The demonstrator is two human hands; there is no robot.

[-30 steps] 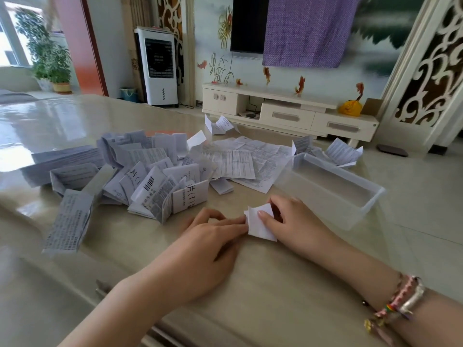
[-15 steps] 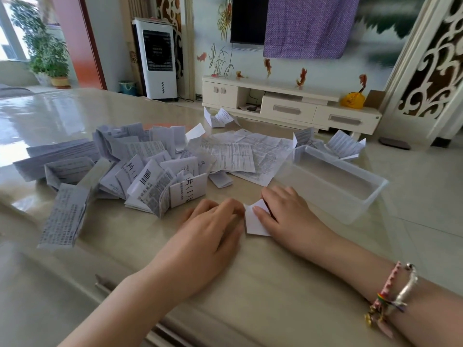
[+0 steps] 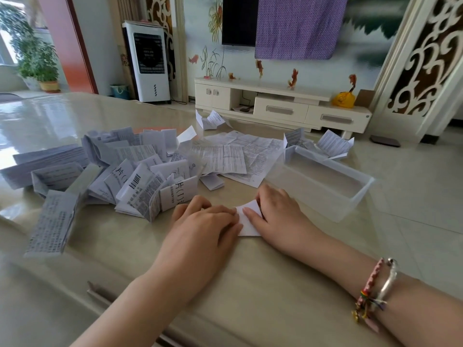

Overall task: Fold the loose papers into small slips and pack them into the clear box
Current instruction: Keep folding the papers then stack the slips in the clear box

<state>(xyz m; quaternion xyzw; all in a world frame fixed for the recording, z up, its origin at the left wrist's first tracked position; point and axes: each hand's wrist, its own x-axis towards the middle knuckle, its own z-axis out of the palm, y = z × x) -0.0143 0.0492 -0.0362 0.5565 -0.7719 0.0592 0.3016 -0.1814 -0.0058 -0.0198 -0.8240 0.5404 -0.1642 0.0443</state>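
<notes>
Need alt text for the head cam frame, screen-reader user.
Two bare hands, left hand and right hand, press a small white folded slip flat on a glossy beige table. A pile of printed papers lies to the left, and an empty clear box sits to the right.

White TV unit (image 3: 280,101), fan/cooler maybe (image 3: 149,61), glossy floor (image 3: 413,176)
</notes>
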